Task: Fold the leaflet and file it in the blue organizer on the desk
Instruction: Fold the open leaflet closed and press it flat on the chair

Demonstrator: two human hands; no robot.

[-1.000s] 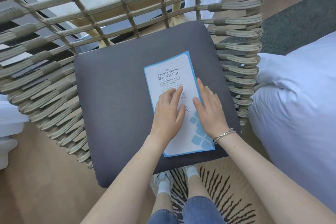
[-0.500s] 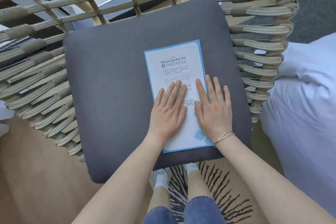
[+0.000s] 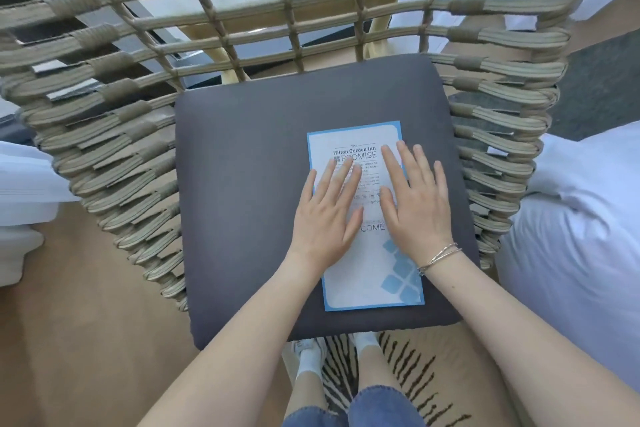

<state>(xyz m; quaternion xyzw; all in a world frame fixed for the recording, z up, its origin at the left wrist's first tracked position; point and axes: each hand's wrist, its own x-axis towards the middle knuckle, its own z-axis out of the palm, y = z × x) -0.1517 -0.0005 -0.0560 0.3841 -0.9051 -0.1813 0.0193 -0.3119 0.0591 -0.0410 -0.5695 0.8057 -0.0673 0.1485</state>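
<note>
A white leaflet (image 3: 367, 274) with a blue border and printed text lies flat on the dark grey seat cushion (image 3: 242, 204) of a woven chair. My left hand (image 3: 327, 215) rests palm down on the leaflet's left half, fingers spread. My right hand (image 3: 414, 198) presses flat on its right half, fingers reaching toward the top edge and partly over the cushion. A thin bracelet sits on the right wrist. Neither hand grips the paper. No blue organizer or desk is in sight.
The woven rope chair frame (image 3: 114, 135) curves around the cushion at the back and both sides. A bed with white linen (image 3: 581, 239) stands close on the right. A striped rug (image 3: 408, 374) and my feet lie below the seat's front edge.
Both hands have slid up the leaflet away from me, flattening it. The lower part with the blue squares pattern is now uncovered. The camera has shifted, so the chair sits lower in view.
</note>
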